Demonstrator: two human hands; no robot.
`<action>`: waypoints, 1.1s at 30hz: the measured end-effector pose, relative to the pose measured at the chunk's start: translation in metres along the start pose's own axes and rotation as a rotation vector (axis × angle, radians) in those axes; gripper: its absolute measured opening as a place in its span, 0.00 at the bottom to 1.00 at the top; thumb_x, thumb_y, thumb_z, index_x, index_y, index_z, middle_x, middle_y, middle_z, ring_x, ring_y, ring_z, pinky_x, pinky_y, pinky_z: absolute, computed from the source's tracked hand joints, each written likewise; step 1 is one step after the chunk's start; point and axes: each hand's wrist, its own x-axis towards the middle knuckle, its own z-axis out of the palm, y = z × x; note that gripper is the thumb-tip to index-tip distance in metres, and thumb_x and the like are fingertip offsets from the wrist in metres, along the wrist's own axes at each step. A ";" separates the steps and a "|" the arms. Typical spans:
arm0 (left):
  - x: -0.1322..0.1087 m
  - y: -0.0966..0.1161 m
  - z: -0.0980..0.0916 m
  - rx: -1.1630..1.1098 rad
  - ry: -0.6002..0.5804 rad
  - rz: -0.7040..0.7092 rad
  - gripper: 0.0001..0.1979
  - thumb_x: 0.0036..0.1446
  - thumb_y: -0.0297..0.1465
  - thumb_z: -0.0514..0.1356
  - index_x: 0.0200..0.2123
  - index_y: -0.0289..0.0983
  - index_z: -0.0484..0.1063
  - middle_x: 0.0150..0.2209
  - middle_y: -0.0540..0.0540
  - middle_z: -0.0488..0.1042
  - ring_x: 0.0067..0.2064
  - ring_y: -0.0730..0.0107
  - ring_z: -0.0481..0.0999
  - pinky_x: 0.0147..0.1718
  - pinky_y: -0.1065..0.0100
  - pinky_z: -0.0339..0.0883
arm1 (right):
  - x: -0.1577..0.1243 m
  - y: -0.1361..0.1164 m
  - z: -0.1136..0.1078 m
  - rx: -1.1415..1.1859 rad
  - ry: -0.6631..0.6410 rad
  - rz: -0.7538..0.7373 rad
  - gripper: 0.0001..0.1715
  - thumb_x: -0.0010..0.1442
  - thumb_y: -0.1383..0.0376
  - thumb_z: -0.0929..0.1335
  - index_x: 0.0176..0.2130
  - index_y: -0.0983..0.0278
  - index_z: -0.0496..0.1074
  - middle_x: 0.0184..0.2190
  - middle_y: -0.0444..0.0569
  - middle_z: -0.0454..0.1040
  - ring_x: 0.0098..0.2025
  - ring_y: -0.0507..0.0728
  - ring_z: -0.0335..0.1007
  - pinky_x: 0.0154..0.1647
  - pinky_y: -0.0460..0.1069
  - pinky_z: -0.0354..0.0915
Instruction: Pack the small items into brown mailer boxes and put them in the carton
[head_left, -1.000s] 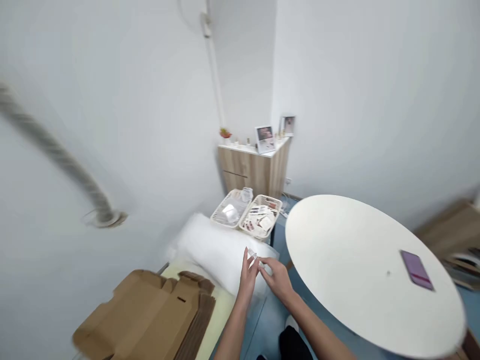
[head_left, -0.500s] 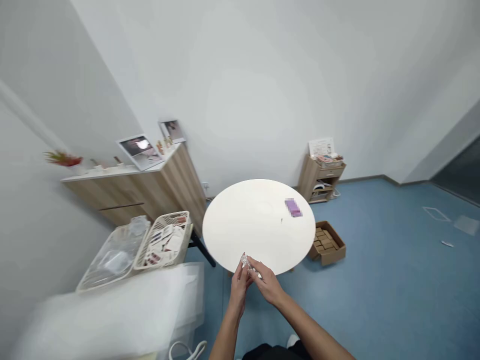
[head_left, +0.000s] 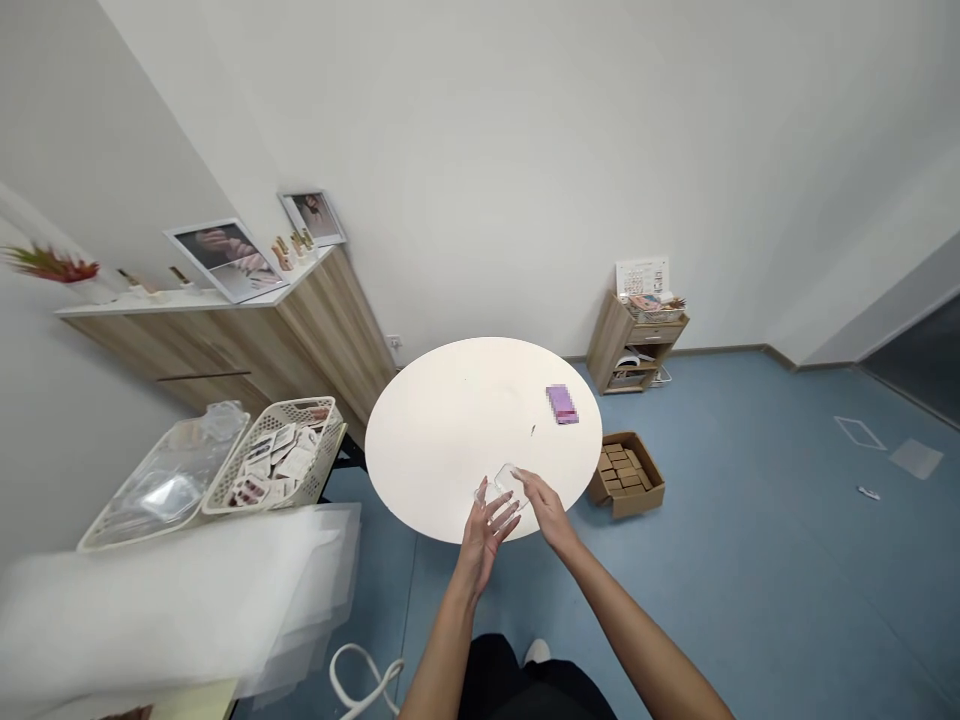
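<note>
A small clear plastic case (head_left: pixel 507 484) is held between both hands above the near edge of the round white table (head_left: pixel 450 440). My left hand (head_left: pixel 486 534) cups it from below with fingers curled up around it. My right hand (head_left: pixel 546 511) pinches its right side. A purple phone (head_left: pixel 562 404) lies on the table's far right part, apart from the hands.
Two white baskets (head_left: pixel 277 470) with small packets and clear bags stand at the left, beside a stack of clear sheets (head_left: pixel 165 600). A wooden cabinet (head_left: pixel 247 340) lines the left wall. An open cardboard box (head_left: pixel 625 474) sits on the blue floor right of the table.
The view swung from the baskets and cardboard to the round table. Both hands carried the clear case over the table's near edge, and it now lies flatter between them.
</note>
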 end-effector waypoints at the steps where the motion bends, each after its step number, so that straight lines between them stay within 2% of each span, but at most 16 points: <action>1: 0.002 0.000 -0.002 -0.016 0.007 0.011 0.44 0.56 0.52 0.60 0.69 0.45 0.46 0.58 0.36 0.69 0.57 0.51 0.72 0.58 0.49 0.63 | 0.005 0.002 0.002 -0.023 0.052 0.001 0.28 0.63 0.45 0.62 0.49 0.60 0.76 0.52 0.51 0.75 0.54 0.59 0.69 0.57 0.55 0.64; 3: 0.009 0.000 -0.010 -0.028 0.011 0.025 0.44 0.55 0.53 0.60 0.69 0.46 0.45 0.60 0.35 0.67 0.59 0.50 0.70 0.59 0.49 0.62 | 0.012 0.006 0.010 -0.033 0.131 0.036 0.28 0.63 0.45 0.62 0.45 0.62 0.76 0.43 0.52 0.78 0.45 0.59 0.73 0.50 0.54 0.68; 5: 0.017 0.002 -0.020 -0.039 0.007 0.038 0.44 0.55 0.53 0.60 0.68 0.46 0.46 0.61 0.36 0.65 0.60 0.51 0.69 0.60 0.49 0.60 | 0.017 0.012 0.021 0.005 0.148 0.080 0.27 0.62 0.45 0.62 0.43 0.62 0.76 0.38 0.52 0.79 0.42 0.59 0.74 0.46 0.53 0.68; 8: 0.032 0.008 -0.037 -0.092 0.005 0.035 0.41 0.57 0.52 0.59 0.68 0.45 0.48 0.63 0.36 0.64 0.61 0.52 0.67 0.62 0.50 0.58 | 0.026 0.021 0.041 0.074 0.131 0.102 0.26 0.61 0.45 0.64 0.42 0.62 0.75 0.39 0.52 0.79 0.45 0.61 0.74 0.49 0.54 0.68; 12: 0.053 0.028 -0.058 -0.121 -0.003 -0.029 0.37 0.59 0.50 0.56 0.67 0.43 0.51 0.63 0.38 0.64 0.64 0.55 0.63 0.62 0.52 0.56 | 0.047 0.035 0.065 0.081 0.133 0.126 0.28 0.59 0.43 0.65 0.43 0.62 0.75 0.42 0.53 0.79 0.48 0.62 0.74 0.52 0.56 0.66; 15: 0.069 0.047 -0.079 -0.101 -0.025 -0.087 0.35 0.58 0.48 0.56 0.66 0.42 0.55 0.63 0.39 0.64 0.66 0.55 0.60 0.62 0.53 0.57 | 0.068 0.045 0.078 0.083 0.138 0.175 0.31 0.60 0.40 0.62 0.43 0.63 0.74 0.37 0.52 0.79 0.43 0.60 0.76 0.48 0.56 0.69; 18: 0.087 0.060 -0.104 -0.012 -0.010 -0.162 0.31 0.55 0.43 0.59 0.61 0.42 0.62 0.62 0.39 0.65 0.64 0.55 0.62 0.60 0.54 0.59 | 0.093 0.055 0.086 0.101 0.136 0.215 0.33 0.59 0.38 0.61 0.40 0.63 0.72 0.32 0.51 0.79 0.36 0.59 0.76 0.41 0.55 0.71; 22: 0.112 0.058 -0.135 0.274 0.149 -0.224 0.28 0.49 0.36 0.66 0.55 0.40 0.68 0.55 0.38 0.70 0.53 0.59 0.73 0.54 0.58 0.65 | 0.129 0.075 0.086 0.098 0.151 0.328 0.32 0.55 0.37 0.63 0.35 0.63 0.70 0.27 0.49 0.78 0.31 0.57 0.77 0.36 0.52 0.71; 25: 0.125 0.045 -0.152 0.367 0.263 -0.250 0.27 0.47 0.37 0.67 0.52 0.38 0.69 0.44 0.41 0.73 0.42 0.65 0.76 0.48 0.59 0.68 | 0.154 0.098 0.078 0.024 0.098 0.469 0.28 0.56 0.41 0.64 0.33 0.63 0.69 0.26 0.49 0.78 0.28 0.56 0.76 0.34 0.50 0.70; 29: 0.131 0.031 -0.166 0.404 0.365 -0.218 0.25 0.46 0.39 0.68 0.47 0.36 0.71 0.41 0.42 0.74 0.40 0.66 0.76 0.46 0.60 0.69 | 0.185 0.134 0.060 -0.140 -0.035 0.563 0.21 0.59 0.48 0.61 0.31 0.62 0.66 0.22 0.46 0.76 0.25 0.54 0.74 0.31 0.48 0.68; 33: 0.125 0.037 -0.183 0.412 0.538 -0.077 0.24 0.45 0.42 0.66 0.44 0.36 0.73 0.40 0.41 0.75 0.40 0.63 0.77 0.43 0.61 0.70 | 0.222 0.161 0.047 -0.305 -0.169 0.603 0.18 0.60 0.52 0.60 0.30 0.62 0.66 0.21 0.46 0.74 0.24 0.53 0.71 0.28 0.47 0.66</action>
